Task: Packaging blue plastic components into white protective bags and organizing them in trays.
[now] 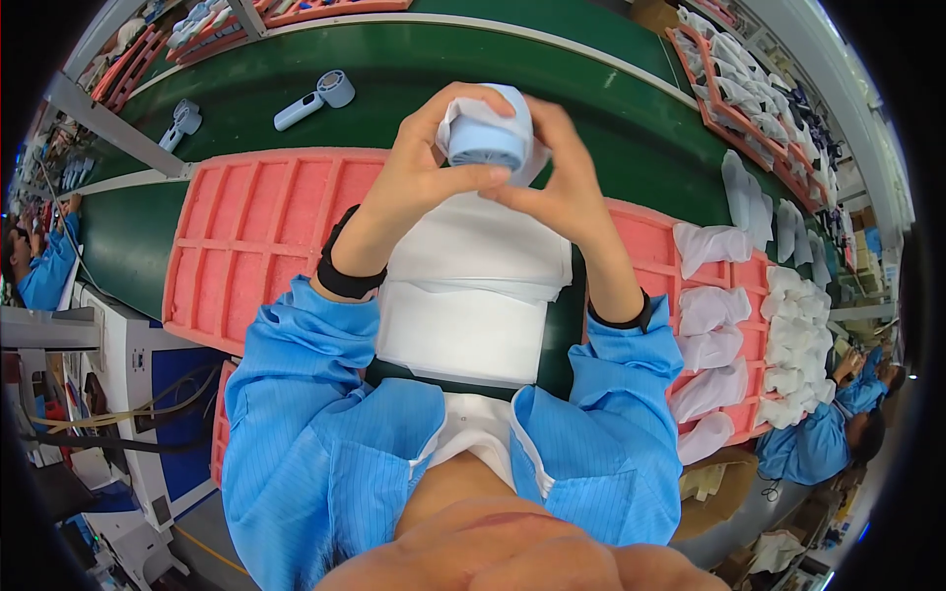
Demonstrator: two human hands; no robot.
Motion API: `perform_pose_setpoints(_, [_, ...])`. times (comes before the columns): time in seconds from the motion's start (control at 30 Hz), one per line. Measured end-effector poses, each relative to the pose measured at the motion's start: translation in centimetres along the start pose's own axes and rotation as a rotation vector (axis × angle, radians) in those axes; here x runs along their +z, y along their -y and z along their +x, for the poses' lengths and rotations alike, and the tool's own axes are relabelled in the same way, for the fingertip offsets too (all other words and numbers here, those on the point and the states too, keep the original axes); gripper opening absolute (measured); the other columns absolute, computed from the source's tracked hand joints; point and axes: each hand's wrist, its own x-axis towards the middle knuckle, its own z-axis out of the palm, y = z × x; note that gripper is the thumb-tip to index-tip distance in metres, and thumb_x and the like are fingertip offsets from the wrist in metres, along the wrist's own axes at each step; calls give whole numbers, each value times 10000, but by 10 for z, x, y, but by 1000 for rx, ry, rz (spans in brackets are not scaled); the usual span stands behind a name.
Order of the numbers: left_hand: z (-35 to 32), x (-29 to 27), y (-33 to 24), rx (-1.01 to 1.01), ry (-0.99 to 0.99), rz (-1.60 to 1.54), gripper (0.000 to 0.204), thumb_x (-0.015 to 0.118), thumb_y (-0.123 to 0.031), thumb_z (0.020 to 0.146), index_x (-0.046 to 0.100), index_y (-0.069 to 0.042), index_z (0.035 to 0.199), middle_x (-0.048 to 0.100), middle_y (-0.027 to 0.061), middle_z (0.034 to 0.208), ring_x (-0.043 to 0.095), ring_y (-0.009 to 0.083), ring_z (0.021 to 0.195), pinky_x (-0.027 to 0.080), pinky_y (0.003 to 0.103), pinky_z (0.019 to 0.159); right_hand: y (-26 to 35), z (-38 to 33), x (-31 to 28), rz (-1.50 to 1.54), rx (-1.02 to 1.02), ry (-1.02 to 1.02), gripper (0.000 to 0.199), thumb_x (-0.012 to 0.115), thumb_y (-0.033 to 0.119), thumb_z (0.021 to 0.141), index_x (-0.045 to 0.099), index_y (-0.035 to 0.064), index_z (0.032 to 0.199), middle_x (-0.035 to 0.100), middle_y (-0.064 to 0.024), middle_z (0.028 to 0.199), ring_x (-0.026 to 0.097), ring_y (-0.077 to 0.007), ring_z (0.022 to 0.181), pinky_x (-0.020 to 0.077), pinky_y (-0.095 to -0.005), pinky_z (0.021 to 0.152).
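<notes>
Pointing its grilled end toward the lower edge, the pale blue fan (486, 141) sits at the upper middle of the frame, its long axis foreshortened, its lean unclear. White wrapping (539, 164) partly surrounds it. The left hand (426, 163) curls firmly around its left side; the right hand (564, 175), blurred, flanks its right, grip uncertain. Below lie 2 overlapping stacks of white sheets (463, 333).

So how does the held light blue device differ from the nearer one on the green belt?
The held device is partly covered by white sheeting; the belt device is unwrapped. The held device is between left hand and right hand; the belt device lies flat, handle showing. Both look light blue with a rounded end.
</notes>
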Motion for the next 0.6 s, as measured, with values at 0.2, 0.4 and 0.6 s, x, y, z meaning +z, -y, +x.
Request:
perform_pose_setpoints(0.2, [2, 9, -11, -100, -424, -139, 415, 789, -132, 689, 612, -97, 1062, 486, 92, 1242, 498, 207, 1072, 426, 325, 868, -17, 0, -4, -219, 166, -41, 451, 724, 61, 712, 561, 21, 1130, 648, -136, 858, 650, -270, 834, 502, -345, 725])
perform_pose_setpoints(0.4, [-1, 27, 9, 216, -449, 405, 296, 791, -152, 691, 654, -107, 950, 503, 97, 1201, 483, 236, 1077, 415, 349, 844, -3, -3, 4, -555, 131, -88, 371, 682, 54, 731, 561, 22, 1080, 636, -184, 863, 628, -370, 796, 498, -358, 680])
perform_pose_setpoints(0.6, [-3, 28, 11, 436, -455, 810, 200, 781, -171, 702, 671, -104, 855, 523, 95, 1139, 475, 253, 1090, 397, 341, 821, -11, -7, 4, -430, 106, -152, 349, 679, 54, 742, 551, -1, 1062, 626, -138, 779, 616, -319, 659, 476, -341, 591])
